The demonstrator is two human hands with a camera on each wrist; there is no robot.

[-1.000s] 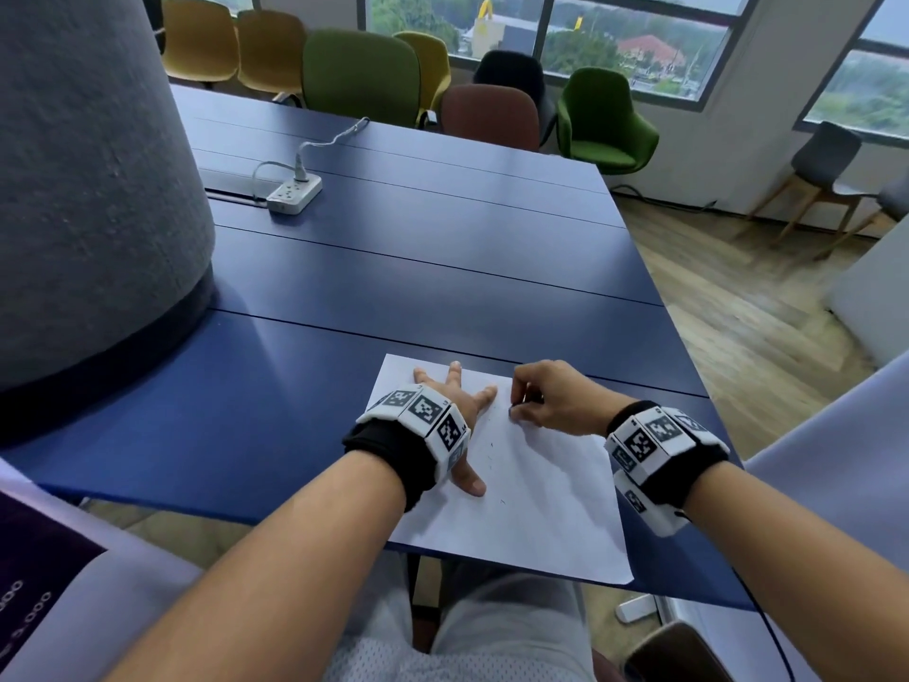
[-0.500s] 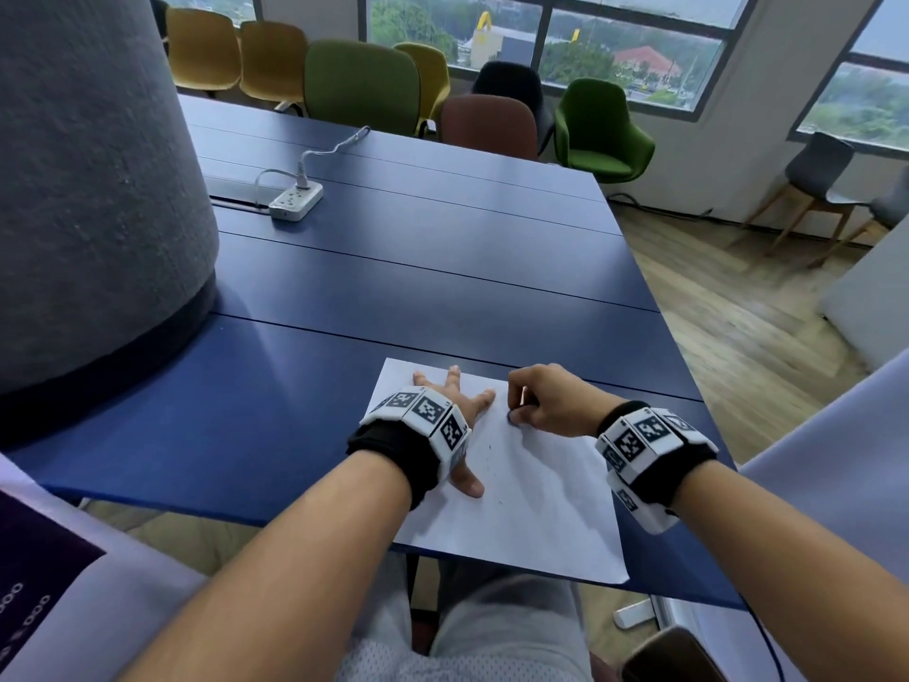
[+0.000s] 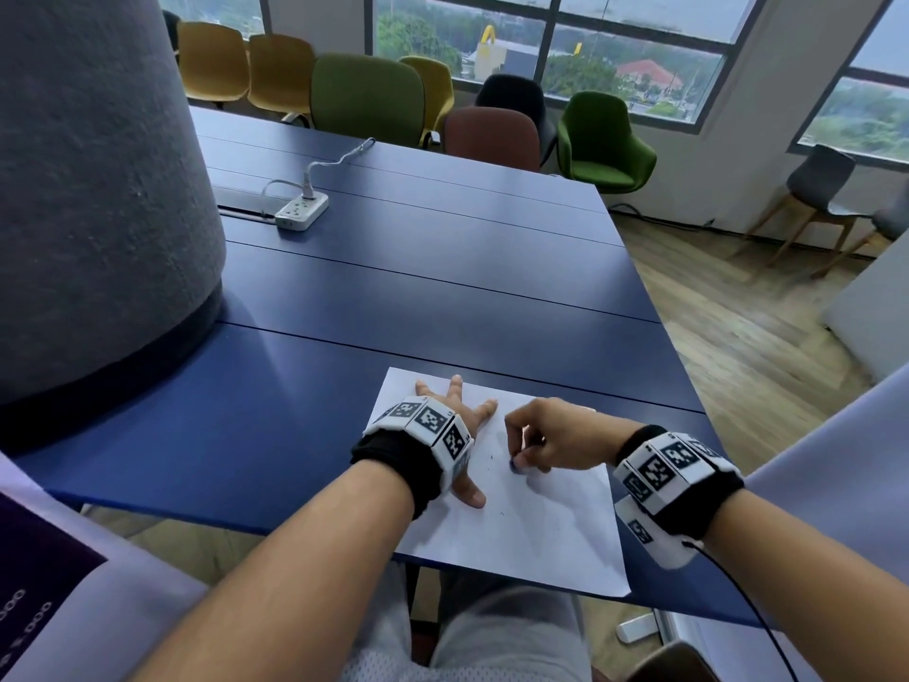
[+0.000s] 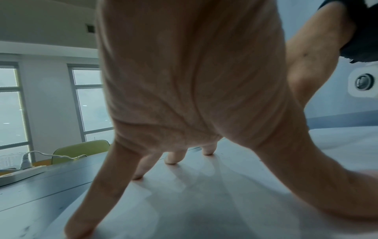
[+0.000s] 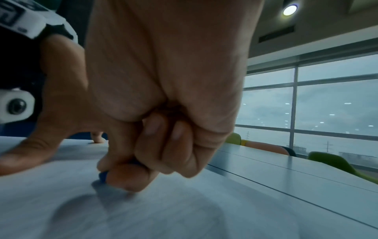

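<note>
Supporting surface: the blue table is hard and flat, a firm backing for anything pressed onto it.
Sheet: the white paper lies flat on the table and reaches its near edge. It looks thin, light and limp. By my judgement a sideways rub would make it slide or crease, so it is best held by flat pressure from above, not by an edge.
Left hand: the left hand is spread on the far left part of the sheet. Its fingers are straight and their tips bear down on the paper. It grips nothing and only pins the sheet.
Right hand: the right hand is curled. Thumb and fingertips pinch the blue piece, and the other fingers are tucked into the palm.
Blue piece: the blue piece is a small stub, mostly hidden in the pinch, so I cannot tell what it is. Its tip touches the paper near the left thumb. It is probably light and stiff enough to take pressure. A low pinch close to the tip suits it, though so small a thing could squirt out.
Marks: a few tiny dark specks lie on the paper beside the stub.
</note>
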